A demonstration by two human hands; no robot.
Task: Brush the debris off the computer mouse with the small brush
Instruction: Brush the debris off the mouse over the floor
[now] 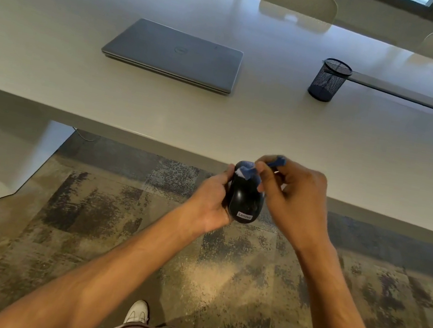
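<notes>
Off table edge, over carpet: your left hand (210, 200) cups mouse (245, 197), long axis 12-to-6. Right hand (293, 202) pinches brush (248, 172), bristles touching mouse's 12 end. Sweep toward 6.

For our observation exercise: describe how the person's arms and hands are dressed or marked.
Both forearms are bare, with no sleeves reaching them. The left hand and right hand show no gloves, rings, watch or bracelets. Neither hand nor arm carries visible markings.
</notes>
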